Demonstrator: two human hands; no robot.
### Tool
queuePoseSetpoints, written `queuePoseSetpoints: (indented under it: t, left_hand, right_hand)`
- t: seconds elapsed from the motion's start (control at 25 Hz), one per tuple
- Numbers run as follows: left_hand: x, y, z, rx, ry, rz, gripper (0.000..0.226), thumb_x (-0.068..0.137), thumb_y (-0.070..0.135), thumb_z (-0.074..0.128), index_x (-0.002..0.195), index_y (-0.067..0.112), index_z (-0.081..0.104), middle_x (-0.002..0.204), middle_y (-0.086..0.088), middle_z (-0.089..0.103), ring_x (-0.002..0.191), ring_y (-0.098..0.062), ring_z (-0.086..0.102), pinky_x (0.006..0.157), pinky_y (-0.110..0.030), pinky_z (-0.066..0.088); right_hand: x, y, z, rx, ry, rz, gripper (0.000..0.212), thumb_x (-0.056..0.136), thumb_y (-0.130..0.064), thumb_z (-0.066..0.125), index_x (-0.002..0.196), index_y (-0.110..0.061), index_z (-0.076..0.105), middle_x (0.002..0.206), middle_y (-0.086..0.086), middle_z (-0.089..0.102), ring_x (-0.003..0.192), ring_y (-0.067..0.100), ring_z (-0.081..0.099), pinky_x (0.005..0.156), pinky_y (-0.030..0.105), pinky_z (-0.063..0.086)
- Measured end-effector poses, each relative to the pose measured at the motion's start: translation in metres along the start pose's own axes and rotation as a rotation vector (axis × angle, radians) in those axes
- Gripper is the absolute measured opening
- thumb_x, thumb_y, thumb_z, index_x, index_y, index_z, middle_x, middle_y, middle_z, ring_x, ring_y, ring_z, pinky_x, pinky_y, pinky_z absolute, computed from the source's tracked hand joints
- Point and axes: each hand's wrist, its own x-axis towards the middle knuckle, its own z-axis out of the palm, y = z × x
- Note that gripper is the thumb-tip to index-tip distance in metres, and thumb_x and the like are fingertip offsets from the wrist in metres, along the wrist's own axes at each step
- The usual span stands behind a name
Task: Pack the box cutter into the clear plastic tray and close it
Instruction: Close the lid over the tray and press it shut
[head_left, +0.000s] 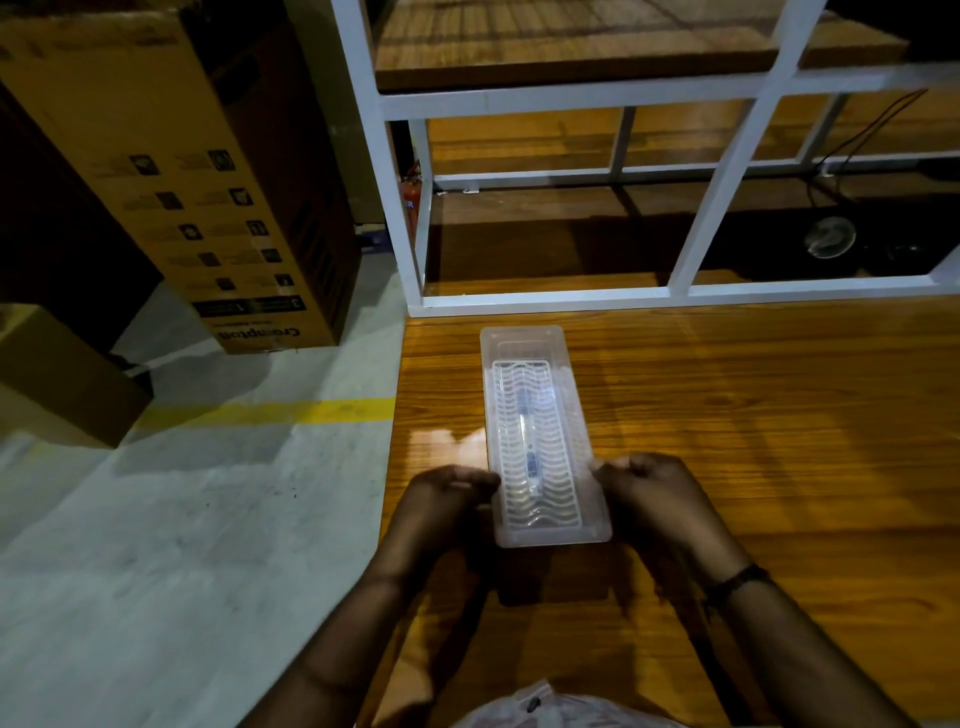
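Observation:
A long clear plastic tray (566, 415) lies lengthwise on the wooden table, its ribbed lid down over it. Through the ribbed plastic I can make out the slim box cutter (530, 452) lying along the middle. My left hand (447, 493) pinches the tray's left edge near its close end, fingers curled. On the opposite side my right hand (649, 488) grips the right edge the same way. The near end of the tray is lifted slightly, with a dark shadow beneath it.
A white metal shelf frame (545, 299) stands at the table's far side. The table's left edge (397, 415) drops to a grey floor with a yellow line. Cardboard boxes (208, 197) stand at left. A plastic bag (540, 706) sits at the bottom.

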Motion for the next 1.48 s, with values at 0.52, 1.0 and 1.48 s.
queuePoseSetpoints:
  t: [0.52, 1.0, 1.48]
  left_hand:
    - [0.07, 0.043, 0.009, 0.045, 0.103, 0.089, 0.035, 0.091, 0.009, 0.072, 0.123, 0.003, 0.061, 0.098, -0.014, 0.075, 0.072, -0.023, 0.074, 0.063, -0.038, 0.064]
    - [0.092, 0.113, 0.007, 1.353, -0.214, 0.243, 0.105, 0.091, 0.041, 0.069, 0.161, 0.027, -0.009, 0.166, 0.005, -0.027, 0.152, -0.041, -0.021, 0.123, -0.059, 0.005]
    - [0.105, 0.135, 0.007, 1.544, -0.297, 0.143, 0.112, 0.088, 0.048, 0.07, 0.16, 0.024, -0.013, 0.169, 0.003, -0.018, 0.153, -0.039, -0.019, 0.123, -0.058, 0.001]
  right_hand:
    - [0.082, -0.021, 0.021, -0.157, 0.127, -0.133, 0.025, 0.092, -0.026, 0.07, 0.099, -0.002, 0.074, 0.087, 0.01, 0.075, 0.07, 0.023, 0.067, 0.054, 0.024, 0.048]
    - [0.114, -0.076, 0.027, -1.147, -0.197, -0.267, 0.088, 0.089, -0.036, 0.054, 0.16, -0.036, 0.002, 0.169, -0.018, -0.009, 0.156, 0.031, -0.009, 0.123, 0.058, 0.006]
    - [0.121, -0.084, 0.027, -1.249, -0.206, -0.255, 0.086, 0.089, -0.04, 0.052, 0.161, -0.034, 0.003, 0.17, -0.017, -0.006, 0.155, 0.033, 0.004, 0.121, 0.056, 0.013]
